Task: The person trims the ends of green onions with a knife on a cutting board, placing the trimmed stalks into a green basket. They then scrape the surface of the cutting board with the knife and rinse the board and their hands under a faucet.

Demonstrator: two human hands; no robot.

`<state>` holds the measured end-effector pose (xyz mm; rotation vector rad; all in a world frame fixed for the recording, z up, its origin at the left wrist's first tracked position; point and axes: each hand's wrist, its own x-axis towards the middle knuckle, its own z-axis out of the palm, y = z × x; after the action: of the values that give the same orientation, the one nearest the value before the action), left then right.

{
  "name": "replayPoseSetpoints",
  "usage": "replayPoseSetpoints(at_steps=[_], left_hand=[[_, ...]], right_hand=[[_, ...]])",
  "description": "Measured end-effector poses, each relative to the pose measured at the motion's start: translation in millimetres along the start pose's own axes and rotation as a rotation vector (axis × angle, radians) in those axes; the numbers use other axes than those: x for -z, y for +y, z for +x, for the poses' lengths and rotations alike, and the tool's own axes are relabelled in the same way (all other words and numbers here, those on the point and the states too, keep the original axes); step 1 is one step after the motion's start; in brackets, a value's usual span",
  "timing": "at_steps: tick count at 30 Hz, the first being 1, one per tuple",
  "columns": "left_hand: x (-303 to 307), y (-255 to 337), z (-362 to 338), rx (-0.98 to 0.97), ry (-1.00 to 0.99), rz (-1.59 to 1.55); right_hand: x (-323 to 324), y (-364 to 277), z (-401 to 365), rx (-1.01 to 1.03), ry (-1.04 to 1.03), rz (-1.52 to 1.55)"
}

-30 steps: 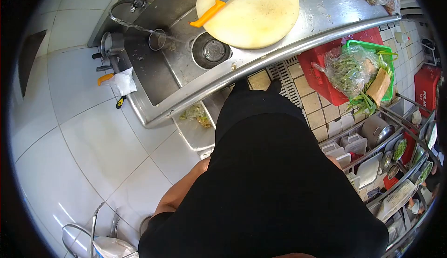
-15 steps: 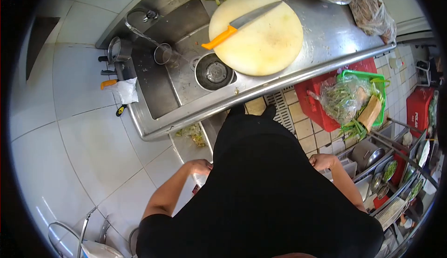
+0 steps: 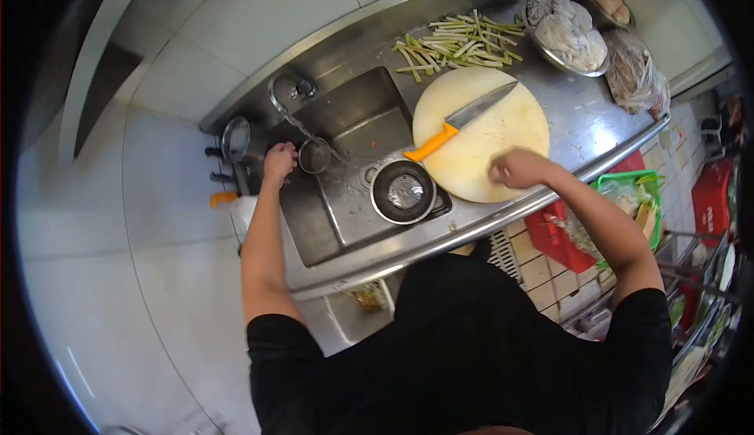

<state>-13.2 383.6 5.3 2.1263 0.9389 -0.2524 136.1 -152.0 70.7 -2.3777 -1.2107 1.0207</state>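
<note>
My left hand [image 3: 280,162] is at the left side of the sink, its loosely bent fingers just beside a metal cup [image 3: 315,157]; I see nothing in it. Water runs from the tap [image 3: 287,97] near that cup. Over the front part of the round white cutting board [image 3: 479,148] is my right hand [image 3: 518,169], slightly blurred, its fingers curled in and nothing visible in them. On the board lies a knife [image 3: 463,121] with an orange handle. A dark round pot [image 3: 403,191] with water stands in the sink beside the board.
Cut green stalks [image 3: 463,42] lie behind the board. A metal bowl [image 3: 564,38] with plastic-bagged food and another plastic bag [image 3: 635,74] stand at the right. Handled tools [image 3: 224,198] hang at the sink's left end. A green crate [image 3: 628,180] sits below the counter.
Both hands have come up from beside my body: the left to the sink near the cup, the right over the cutting board. The view has shifted, and I stand nearer the counter.
</note>
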Motion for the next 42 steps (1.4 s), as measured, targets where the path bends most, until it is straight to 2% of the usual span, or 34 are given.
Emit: replayPoseSetpoints(at_steps=[1, 2, 3, 5, 7, 8, 9, 13, 15, 17, 19, 23, 26, 27, 29, 31, 33, 34, 35, 36, 37, 38, 39, 41, 42], left_hand=[[8, 1, 24, 0.025, 0.114, -0.274], [13, 0, 44, 0.057, 0.219, -0.548], [16, 0, 60, 0.046, 0.187, -0.513], [19, 7, 90, 0.015, 0.18, -0.514], [28, -12, 143, -0.059, 0.024, -0.487], [31, -13, 158, -0.053, -0.021, -0.605], [35, -15, 171, -0.036, -0.062, -0.722], [32, -2, 216, 0.015, -0.165, -0.736], [23, 4, 218, -0.04, -0.137, -0.396], [17, -1, 223, -0.056, -0.157, -0.438], [10, -8, 229, -0.09, -0.091, -0.619], [-5, -22, 247, -0.134, -0.008, -0.706], [-3, -28, 253, -0.138, -0.082, -0.779], [-1, -25, 252, -0.133, -0.072, -0.781], [6, -22, 250, -0.1, -0.184, -0.721], [8, -16, 241, -0.037, -0.178, -0.787], [11, -14, 244, -0.14, -0.179, -0.687], [17, -25, 262, -0.186, -0.211, -0.489], [18, -26, 259, -0.181, -0.197, -0.489], [13, -22, 251, -0.503, -0.022, -0.268], [8, -18, 241, -0.81, 0.158, -0.029], [10, -6, 217, -0.595, 0.051, 0.008], [1, -2, 205, -0.589, 0.076, 0.009], [-4, 0, 189, -0.198, 0.13, -0.334], [0, -4, 186, -0.135, 0.169, -0.583]], right_hand=[[5, -26, 25, -0.075, 0.176, -0.07], [-1, -45, 47, -0.019, 0.348, -0.029], [-6, -63, 66, 0.027, 0.525, 0.007], [-17, -119, 78, -0.028, 0.414, 0.415], [-51, -138, 81, 0.168, 0.353, 0.531], [-66, -141, 80, 0.121, 0.314, 0.502], [-78, -141, 76, 0.079, 0.266, 0.477], [-92, -112, 41, -0.132, 0.227, 0.543], [-90, -92, 20, -0.251, 0.259, 0.582], [-88, -74, 5, -0.299, 0.305, 0.603], [-79, -64, -4, -0.392, 0.398, 0.697], [-42, -58, 5, -0.389, 0.426, 0.722], [-19, -56, 37, -0.273, 0.455, 0.419], [-14, -52, 52, -0.264, 0.447, 0.417], [0, -52, 88, -0.162, 0.436, 0.302], [14, -55, 126, -0.137, 0.422, 0.307], [23, -49, 166, -0.07, 0.414, 0.213], [25, -45, 187, -0.06, 0.408, 0.217], [30, -40, 210, -0.122, 0.419, 0.079], [35, -31, 231, -0.18, 0.436, -0.064], [36, -19, 254, -0.161, 0.44, -0.068], [36, -7, 278, -0.234, 0.435, -0.11], [41, -1, 293, -0.304, 0.431, -0.155], [46, 9, 311, -0.315, 0.415, -0.102], [37, 24, 327, -0.338, 0.544, -0.164]])
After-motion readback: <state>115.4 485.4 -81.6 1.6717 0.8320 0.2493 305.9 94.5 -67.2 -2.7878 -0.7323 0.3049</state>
